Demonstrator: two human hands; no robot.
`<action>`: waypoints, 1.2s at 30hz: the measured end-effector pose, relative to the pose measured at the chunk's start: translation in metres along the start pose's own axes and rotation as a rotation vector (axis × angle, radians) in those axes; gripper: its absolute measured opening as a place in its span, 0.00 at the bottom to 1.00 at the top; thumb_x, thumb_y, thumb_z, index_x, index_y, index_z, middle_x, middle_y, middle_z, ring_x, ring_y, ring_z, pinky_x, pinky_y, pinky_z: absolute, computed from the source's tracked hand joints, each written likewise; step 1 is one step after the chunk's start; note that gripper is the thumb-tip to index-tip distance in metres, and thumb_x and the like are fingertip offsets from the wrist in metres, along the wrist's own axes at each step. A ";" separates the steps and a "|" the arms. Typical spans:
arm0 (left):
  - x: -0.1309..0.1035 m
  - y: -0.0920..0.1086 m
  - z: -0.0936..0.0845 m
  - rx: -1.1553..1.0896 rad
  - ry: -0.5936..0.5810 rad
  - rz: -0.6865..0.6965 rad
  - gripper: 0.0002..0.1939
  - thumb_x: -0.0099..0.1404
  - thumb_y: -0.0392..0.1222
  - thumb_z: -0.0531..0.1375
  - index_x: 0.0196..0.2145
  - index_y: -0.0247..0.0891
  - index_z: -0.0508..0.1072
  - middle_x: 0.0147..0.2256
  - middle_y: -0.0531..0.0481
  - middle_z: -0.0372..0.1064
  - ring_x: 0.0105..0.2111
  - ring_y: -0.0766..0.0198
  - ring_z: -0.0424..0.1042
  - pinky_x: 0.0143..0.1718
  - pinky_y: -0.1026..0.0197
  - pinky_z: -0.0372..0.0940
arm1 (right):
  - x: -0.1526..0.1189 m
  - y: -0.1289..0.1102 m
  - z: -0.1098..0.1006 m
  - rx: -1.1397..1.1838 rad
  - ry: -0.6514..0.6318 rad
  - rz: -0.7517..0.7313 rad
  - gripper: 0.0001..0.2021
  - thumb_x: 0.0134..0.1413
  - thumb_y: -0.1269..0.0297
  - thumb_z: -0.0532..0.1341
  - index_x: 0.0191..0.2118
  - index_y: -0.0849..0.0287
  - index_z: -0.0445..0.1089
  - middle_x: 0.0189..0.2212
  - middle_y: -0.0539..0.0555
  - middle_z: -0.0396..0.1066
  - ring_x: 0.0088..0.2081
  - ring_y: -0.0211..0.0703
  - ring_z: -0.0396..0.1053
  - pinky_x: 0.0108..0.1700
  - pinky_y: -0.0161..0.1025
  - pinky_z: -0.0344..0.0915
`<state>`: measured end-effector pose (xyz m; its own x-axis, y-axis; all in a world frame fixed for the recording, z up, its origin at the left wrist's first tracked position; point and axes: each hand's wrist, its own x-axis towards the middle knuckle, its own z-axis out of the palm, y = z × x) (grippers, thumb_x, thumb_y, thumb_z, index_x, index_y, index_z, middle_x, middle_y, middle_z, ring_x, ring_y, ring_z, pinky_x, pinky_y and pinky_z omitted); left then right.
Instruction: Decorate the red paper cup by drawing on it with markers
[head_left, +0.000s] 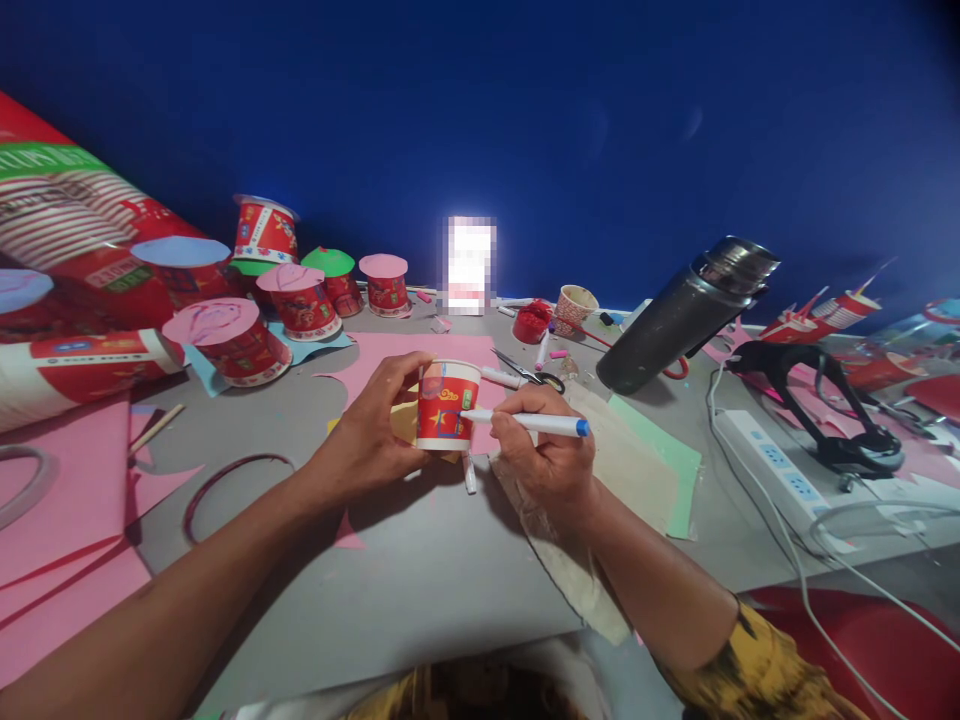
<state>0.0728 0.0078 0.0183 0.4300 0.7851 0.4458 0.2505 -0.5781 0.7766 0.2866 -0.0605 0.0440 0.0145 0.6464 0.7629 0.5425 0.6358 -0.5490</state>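
Got my left grip clamped on the paper cup above the worktop, right grip round a marker. I'd brace the cup, keep marker strokes light.

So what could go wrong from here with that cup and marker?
The blue-ended marker might skid on the paper cup's curved wall and spoil the drawing. The left hand could dent the cup if it squeezes. The right hand might brush the scissors lying just beyond it.
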 end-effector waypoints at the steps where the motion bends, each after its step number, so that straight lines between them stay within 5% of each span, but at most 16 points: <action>1: 0.000 0.000 0.000 0.000 0.003 0.003 0.40 0.58 0.48 0.74 0.64 0.47 0.65 0.61 0.41 0.67 0.58 0.46 0.77 0.63 0.37 0.71 | 0.000 0.000 0.000 -0.009 0.000 0.010 0.08 0.67 0.67 0.62 0.33 0.54 0.74 0.29 0.51 0.79 0.30 0.41 0.76 0.38 0.40 0.74; 36: 0.001 -0.002 -0.002 -0.021 0.018 0.000 0.44 0.54 0.53 0.77 0.64 0.48 0.65 0.63 0.40 0.67 0.59 0.42 0.76 0.64 0.33 0.71 | 0.000 -0.003 -0.003 0.040 -0.019 0.052 0.09 0.65 0.69 0.63 0.31 0.55 0.73 0.26 0.49 0.76 0.27 0.38 0.73 0.32 0.36 0.67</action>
<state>0.0710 0.0102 0.0182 0.4140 0.7891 0.4538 0.2323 -0.5736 0.7855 0.2872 -0.0636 0.0469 0.0257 0.6865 0.7267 0.5073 0.6174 -0.6012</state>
